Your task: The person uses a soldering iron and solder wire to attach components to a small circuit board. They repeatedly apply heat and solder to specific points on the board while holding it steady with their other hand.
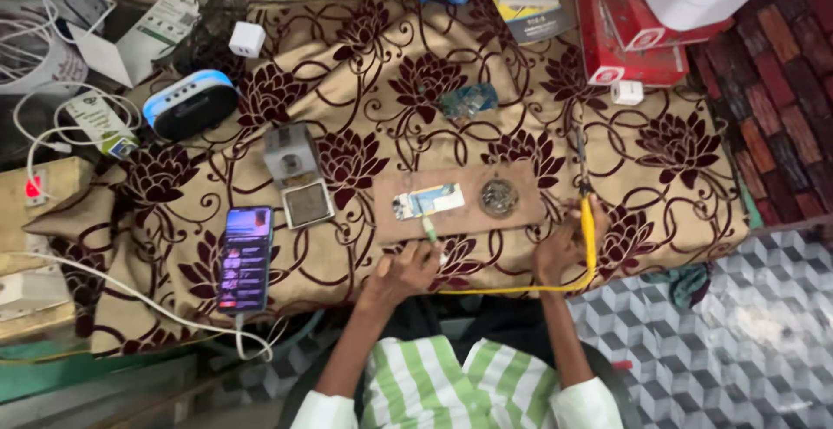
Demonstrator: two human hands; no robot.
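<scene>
My left hand (408,270) pinches a thin green-tipped tool (429,231) whose tip reaches a small circuit board (425,201) lying on a brown wooden board (460,202). A round tin of coiled metal wool (499,196) sits on the same board to the right. My right hand (560,247) grips the yellow handle of a soldering iron (589,225), its dark tip pointing away from me; its yellow cord (512,290) loops back along the table edge.
A floral beige and maroon cloth (390,99) covers the table. A lit phone (245,258) on a white cable lies left, beside a small grey box (291,156) and square pad (307,204). Red boxes (629,39), a speaker (191,104) and chargers lie behind.
</scene>
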